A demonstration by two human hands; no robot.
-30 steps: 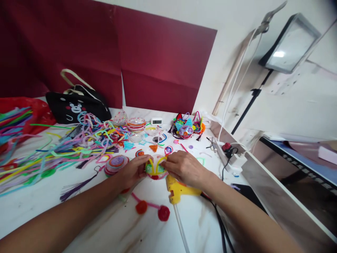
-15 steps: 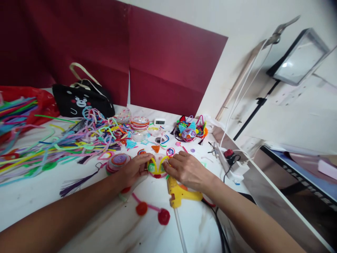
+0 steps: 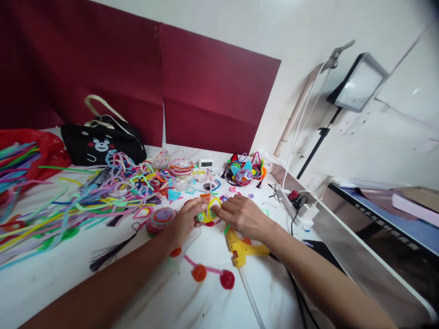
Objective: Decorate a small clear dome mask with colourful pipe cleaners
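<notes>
Between my two hands is a clear plastic half ball (image 3: 207,217) trimmed with yellow, green and red pipe cleaner. My left hand (image 3: 187,219) grips its left edge, fingers and thumb closed on it. On the opposite side, my right hand (image 3: 242,212) has its curled fingers pressed against a yellow pipe-cleaner loop on the piece. Just below my right hand lies a yellow hot glue gun (image 3: 243,249), a clear glue stick (image 3: 252,297) running out of its back. Left of my left hand sits a coil-wrapped dome (image 3: 162,218) in pink and purple.
A pink pipe cleaner with orange and red coiled discs (image 3: 227,279) lies in front. Loose pipe cleaners (image 3: 116,196) pile up on the left by a black bag (image 3: 103,144). Finished colourful pieces (image 3: 243,171) stand at the back, and a power strip (image 3: 297,210) runs along the right edge.
The camera view has tilted and shifted a little. Both hands still hold the half ball, which now looks turned slightly, with its yellow loops closer together.
</notes>
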